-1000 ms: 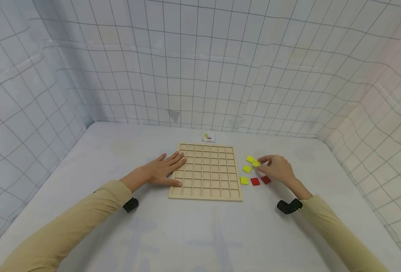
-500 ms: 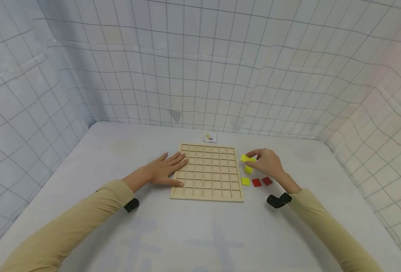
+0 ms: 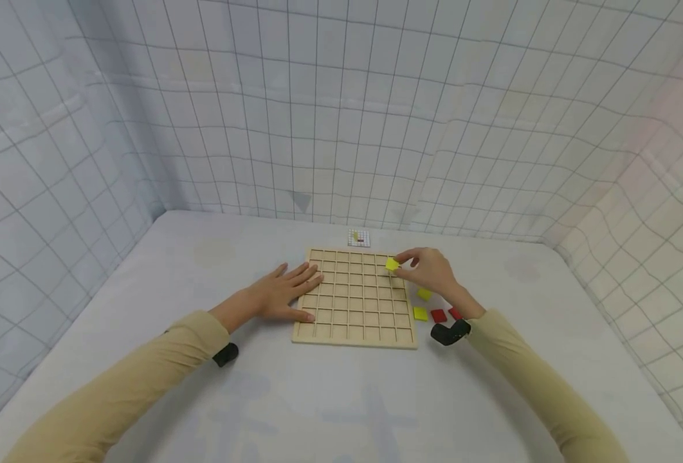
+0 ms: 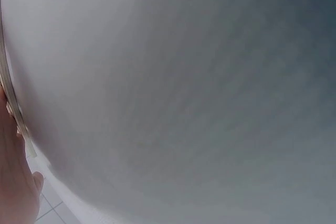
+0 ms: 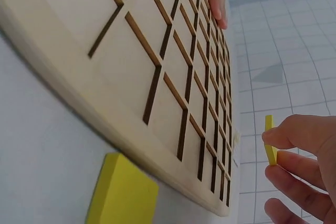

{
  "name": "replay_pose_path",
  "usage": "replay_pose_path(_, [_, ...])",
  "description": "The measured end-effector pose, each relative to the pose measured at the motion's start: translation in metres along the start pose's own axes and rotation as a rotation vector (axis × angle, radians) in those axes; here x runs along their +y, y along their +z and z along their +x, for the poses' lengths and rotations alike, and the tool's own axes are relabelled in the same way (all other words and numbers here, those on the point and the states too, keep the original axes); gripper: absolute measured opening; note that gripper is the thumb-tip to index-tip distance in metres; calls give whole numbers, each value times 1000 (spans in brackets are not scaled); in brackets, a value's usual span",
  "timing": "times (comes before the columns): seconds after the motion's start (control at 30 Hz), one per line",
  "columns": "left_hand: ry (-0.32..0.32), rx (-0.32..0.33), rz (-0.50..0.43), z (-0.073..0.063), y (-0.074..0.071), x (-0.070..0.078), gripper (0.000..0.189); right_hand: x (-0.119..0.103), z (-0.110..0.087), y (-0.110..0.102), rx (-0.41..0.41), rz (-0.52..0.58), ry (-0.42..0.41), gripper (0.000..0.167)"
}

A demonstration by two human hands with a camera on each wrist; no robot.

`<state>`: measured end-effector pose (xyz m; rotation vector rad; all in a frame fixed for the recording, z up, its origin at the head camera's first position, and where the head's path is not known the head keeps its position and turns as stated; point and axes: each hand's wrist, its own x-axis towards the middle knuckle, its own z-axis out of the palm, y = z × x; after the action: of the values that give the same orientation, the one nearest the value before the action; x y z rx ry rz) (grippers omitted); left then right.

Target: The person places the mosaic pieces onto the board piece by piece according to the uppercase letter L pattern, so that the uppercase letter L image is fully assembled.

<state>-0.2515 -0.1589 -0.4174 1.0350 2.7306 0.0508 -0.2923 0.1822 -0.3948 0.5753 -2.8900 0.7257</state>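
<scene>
A square yellow tile (image 3: 391,264) is pinched between the thumb and fingers of my right hand (image 3: 431,270), over the far right corner of a wooden grid board (image 3: 355,301). In the right wrist view the tile (image 5: 270,140) stands on edge between the fingertips. My left hand (image 3: 280,294) lies flat with spread fingers on the board's left side. To the right of the board are two more yellow tiles, one nearer the hand (image 3: 424,294) and one lower (image 3: 420,314). Beside them lie a red tile (image 3: 438,316) and a second red tile (image 3: 455,312), partly covered by the wrist camera.
A small card with a printed grid and coloured squares (image 3: 359,238) lies beyond the board's far edge. White cloth covers the table (image 3: 318,399). Grid-patterned curtains (image 3: 376,128) hang behind and at both sides.
My right hand has picked up a yellow tile from the group on the right and carried it left over the board. My left hand stays in place on the board.
</scene>
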Motion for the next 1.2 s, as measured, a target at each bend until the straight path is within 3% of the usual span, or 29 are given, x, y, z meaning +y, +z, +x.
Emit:
replay_pose_path(0.33, [-8, -10, -1, 1, 3, 1, 89, -18, 19, 17, -58, 50, 0, 31])
replay_pose_path(0.83, [-17, -18, -3, 3, 3, -1, 86, -40, 48, 41, -106, 85, -87, 29])
replay_pose_path(1.2, [-5, -11, 4, 2, 2, -1, 85, -51, 59, 53, -193, 104, -77, 30])
